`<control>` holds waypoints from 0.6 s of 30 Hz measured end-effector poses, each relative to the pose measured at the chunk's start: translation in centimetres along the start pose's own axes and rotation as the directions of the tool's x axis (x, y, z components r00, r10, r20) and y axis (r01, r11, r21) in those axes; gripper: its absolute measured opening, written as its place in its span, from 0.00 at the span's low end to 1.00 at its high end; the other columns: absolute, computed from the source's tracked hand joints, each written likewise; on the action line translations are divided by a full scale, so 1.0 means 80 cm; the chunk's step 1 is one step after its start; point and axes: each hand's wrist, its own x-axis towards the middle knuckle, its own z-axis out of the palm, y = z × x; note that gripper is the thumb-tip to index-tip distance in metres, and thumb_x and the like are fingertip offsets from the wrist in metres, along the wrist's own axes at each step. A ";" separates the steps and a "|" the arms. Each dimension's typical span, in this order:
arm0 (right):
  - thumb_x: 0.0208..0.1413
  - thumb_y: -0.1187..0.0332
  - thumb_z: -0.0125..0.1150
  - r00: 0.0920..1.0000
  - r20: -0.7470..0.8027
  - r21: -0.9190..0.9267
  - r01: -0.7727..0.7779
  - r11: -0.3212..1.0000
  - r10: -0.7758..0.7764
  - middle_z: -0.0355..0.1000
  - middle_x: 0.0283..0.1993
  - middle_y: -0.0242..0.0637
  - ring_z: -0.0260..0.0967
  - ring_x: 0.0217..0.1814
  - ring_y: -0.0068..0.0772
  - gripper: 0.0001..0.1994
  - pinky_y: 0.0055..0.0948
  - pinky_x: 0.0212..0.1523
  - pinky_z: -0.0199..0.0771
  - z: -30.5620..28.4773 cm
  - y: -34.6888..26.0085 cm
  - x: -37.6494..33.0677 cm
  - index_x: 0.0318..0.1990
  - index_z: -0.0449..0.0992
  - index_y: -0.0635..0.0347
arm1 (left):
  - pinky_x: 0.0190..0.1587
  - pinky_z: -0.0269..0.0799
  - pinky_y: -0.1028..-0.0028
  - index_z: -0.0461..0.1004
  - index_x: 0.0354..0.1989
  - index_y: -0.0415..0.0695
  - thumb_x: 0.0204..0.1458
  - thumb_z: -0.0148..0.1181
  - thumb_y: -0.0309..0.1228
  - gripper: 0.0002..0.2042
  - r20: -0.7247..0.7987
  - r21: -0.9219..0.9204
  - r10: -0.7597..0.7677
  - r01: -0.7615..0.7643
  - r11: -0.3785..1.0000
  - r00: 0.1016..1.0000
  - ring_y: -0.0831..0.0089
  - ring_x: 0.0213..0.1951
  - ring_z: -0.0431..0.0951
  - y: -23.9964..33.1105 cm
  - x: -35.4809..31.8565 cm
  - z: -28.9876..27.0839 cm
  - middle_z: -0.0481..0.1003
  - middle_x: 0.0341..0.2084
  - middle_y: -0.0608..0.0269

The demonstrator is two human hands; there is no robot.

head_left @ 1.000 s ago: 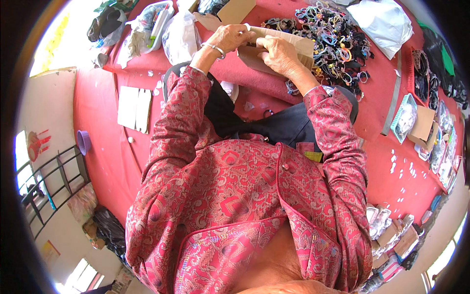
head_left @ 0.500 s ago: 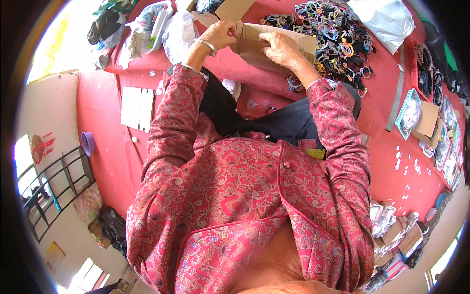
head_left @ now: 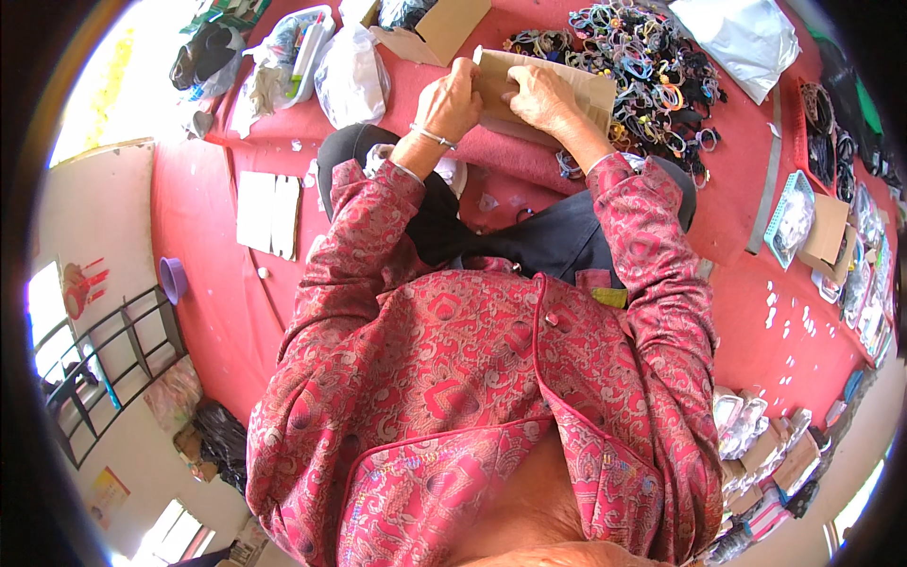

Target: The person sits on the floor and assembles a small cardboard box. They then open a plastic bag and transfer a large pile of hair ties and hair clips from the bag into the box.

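Red floor mat (head_left: pixel 217 283) under you, cluttered. Left to right: flat card pieces (head_left: pixel 269 213) on mat, clear plastic bag (head_left: pixel 350 76), open carton (head_left: pixel 435 28). Your left hand (head_left: pixel 449 99) curled on near-left edge of brown cardboard sheet (head_left: pixel 586 90), bangle on wrist. Your right hand (head_left: pixel 539 94) pressed on sheet's face, fingers bent. Sheet lies ahead of your knees. Heap of coloured bands (head_left: pixel 652 71) just beside it, right. Packets (head_left: pixel 803 213) further right.
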 end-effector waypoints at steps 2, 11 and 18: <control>0.42 0.64 0.54 1.000 0.000 0.000 0.008 1.000 -0.008 0.72 0.33 0.50 0.70 0.39 0.51 0.11 0.44 0.40 0.70 0.002 0.001 0.001 0.32 0.73 0.60 | 0.34 0.70 0.61 0.64 0.37 0.42 0.40 0.58 0.26 0.14 -0.026 -0.024 -0.069 0.069 0.997 0.997 0.51 0.32 0.75 0.003 -0.004 0.000 0.73 0.27 0.50; 0.45 0.72 0.51 0.991 -0.131 -0.028 0.005 1.000 -0.008 0.72 0.29 0.46 0.72 0.34 0.45 0.05 0.39 0.35 0.72 -0.023 0.001 0.002 0.28 0.74 0.58 | 0.32 0.69 0.59 0.62 0.36 0.46 0.41 0.58 0.28 0.14 -0.128 -0.104 -0.106 0.093 0.990 0.986 0.51 0.29 0.74 -0.005 -0.014 0.015 0.74 0.24 0.50; 0.46 0.72 0.50 0.945 -0.168 -0.306 0.220 0.926 -0.280 0.68 0.38 0.42 0.68 0.43 0.43 0.07 0.39 0.41 0.72 -0.021 0.015 0.007 0.35 0.71 0.57 | 0.36 0.71 0.65 0.63 0.37 0.42 0.39 0.60 0.25 0.16 -0.055 -0.143 -0.208 0.198 0.970 0.977 0.55 0.36 0.76 -0.005 -0.013 0.010 0.74 0.32 0.51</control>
